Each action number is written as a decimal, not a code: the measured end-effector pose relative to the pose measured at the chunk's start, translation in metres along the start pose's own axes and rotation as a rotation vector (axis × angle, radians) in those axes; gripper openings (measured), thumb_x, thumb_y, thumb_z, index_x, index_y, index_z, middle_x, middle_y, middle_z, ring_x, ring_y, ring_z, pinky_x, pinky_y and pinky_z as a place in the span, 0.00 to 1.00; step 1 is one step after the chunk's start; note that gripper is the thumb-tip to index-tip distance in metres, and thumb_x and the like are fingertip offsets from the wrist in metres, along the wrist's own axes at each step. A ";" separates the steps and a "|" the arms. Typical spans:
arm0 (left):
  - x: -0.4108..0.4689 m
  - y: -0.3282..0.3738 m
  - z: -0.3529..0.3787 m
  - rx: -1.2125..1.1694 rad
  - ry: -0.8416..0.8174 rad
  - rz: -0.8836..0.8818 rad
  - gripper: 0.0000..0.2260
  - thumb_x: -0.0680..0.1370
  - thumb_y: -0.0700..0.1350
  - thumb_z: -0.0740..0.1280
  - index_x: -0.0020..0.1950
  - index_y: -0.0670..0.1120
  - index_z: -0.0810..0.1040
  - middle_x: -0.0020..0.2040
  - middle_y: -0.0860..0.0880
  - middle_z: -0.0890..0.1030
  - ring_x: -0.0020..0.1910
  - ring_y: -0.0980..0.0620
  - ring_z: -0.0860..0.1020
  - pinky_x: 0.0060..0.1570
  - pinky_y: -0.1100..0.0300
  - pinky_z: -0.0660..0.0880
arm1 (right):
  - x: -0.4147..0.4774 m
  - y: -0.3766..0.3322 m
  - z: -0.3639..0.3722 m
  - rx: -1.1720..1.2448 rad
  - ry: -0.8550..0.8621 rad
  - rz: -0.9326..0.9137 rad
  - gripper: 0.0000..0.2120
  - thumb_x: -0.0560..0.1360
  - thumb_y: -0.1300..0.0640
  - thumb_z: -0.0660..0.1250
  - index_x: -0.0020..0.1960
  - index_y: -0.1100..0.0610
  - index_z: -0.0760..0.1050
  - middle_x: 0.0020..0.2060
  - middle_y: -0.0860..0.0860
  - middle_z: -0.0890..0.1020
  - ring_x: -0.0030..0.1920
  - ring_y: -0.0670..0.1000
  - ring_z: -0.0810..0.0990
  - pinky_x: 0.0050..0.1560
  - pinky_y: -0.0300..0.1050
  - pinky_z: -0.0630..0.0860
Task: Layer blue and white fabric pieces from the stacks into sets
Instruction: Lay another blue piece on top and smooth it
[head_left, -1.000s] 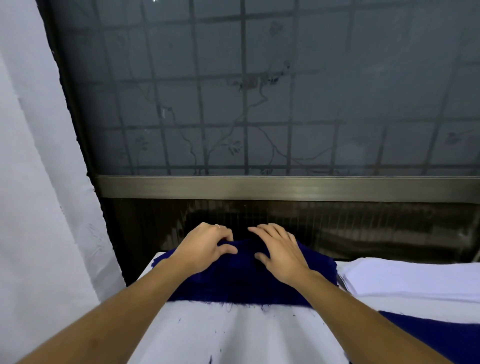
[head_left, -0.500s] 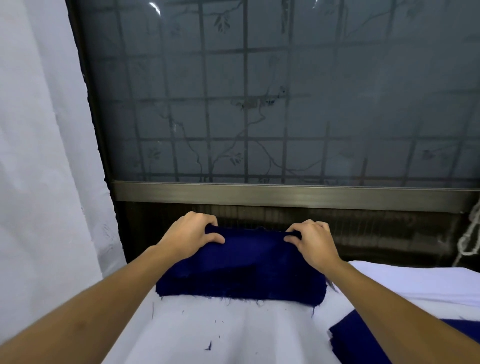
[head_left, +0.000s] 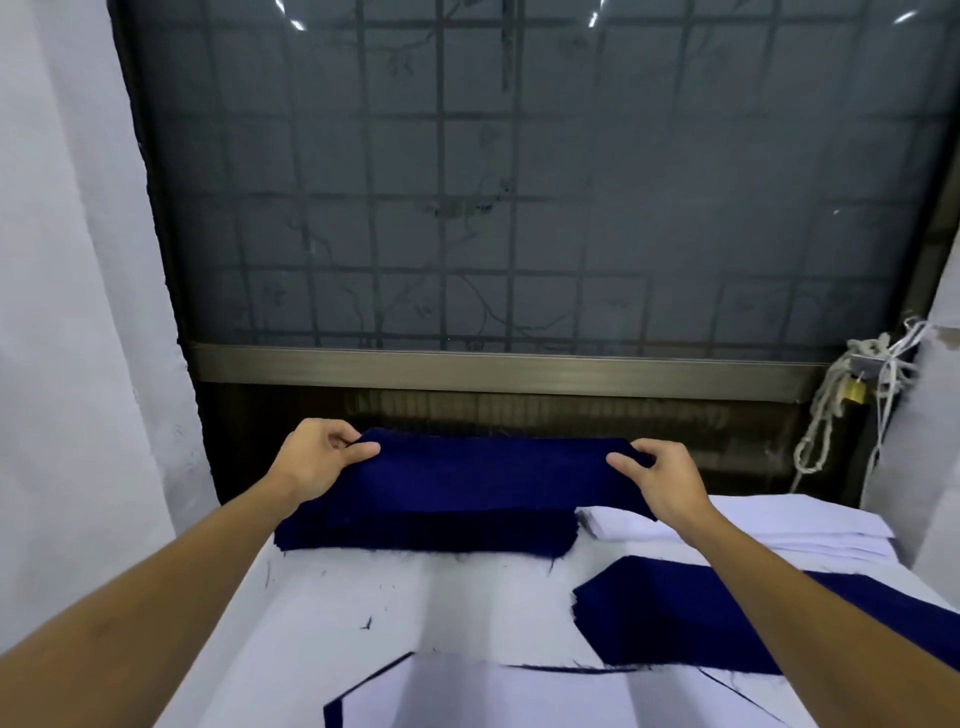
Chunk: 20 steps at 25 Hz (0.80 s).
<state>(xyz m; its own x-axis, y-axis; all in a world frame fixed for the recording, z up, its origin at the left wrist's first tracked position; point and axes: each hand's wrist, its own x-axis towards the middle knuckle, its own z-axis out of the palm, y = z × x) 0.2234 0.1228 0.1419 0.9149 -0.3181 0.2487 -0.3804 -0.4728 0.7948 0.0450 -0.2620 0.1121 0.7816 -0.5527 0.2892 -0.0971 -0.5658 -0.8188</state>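
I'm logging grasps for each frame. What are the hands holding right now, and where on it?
The top blue fabric piece, pinched at its far edge: left hand at the left corner, right hand at the right corner.

Two blue stacks (head_left: 426, 530) (head_left: 675, 623), one white stack (head_left: 805, 522)

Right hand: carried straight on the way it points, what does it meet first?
The right hand points up-left along the blue piece it pinches, so more of that cloth first; beyond it, probably the wall panel. Depth unclear.
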 end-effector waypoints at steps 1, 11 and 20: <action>-0.008 0.002 0.004 -0.024 0.017 0.000 0.03 0.79 0.49 0.71 0.48 0.52 0.84 0.46 0.51 0.85 0.47 0.52 0.83 0.51 0.55 0.82 | -0.008 0.004 -0.006 0.055 0.003 0.013 0.09 0.80 0.53 0.68 0.57 0.57 0.81 0.50 0.50 0.85 0.51 0.54 0.84 0.52 0.51 0.83; -0.103 -0.004 0.064 0.284 0.084 -0.016 0.17 0.83 0.56 0.61 0.46 0.46 0.80 0.43 0.48 0.82 0.41 0.50 0.80 0.37 0.58 0.75 | -0.094 0.058 -0.042 0.078 -0.059 0.053 0.09 0.81 0.55 0.67 0.45 0.51 0.84 0.42 0.47 0.87 0.45 0.49 0.85 0.47 0.46 0.82; -0.155 -0.055 0.093 0.388 -0.062 -0.171 0.15 0.79 0.60 0.69 0.42 0.50 0.80 0.42 0.51 0.82 0.42 0.51 0.80 0.45 0.51 0.80 | -0.154 0.112 -0.045 -0.018 -0.151 0.147 0.06 0.78 0.54 0.71 0.52 0.55 0.84 0.48 0.47 0.86 0.51 0.50 0.84 0.57 0.54 0.81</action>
<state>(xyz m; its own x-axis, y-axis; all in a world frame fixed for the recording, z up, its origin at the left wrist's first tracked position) 0.0899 0.1216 0.0078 0.9639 -0.2515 0.0876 -0.2571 -0.7933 0.5518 -0.1137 -0.2674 -0.0019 0.8416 -0.5328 0.0890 -0.2264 -0.4976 -0.8374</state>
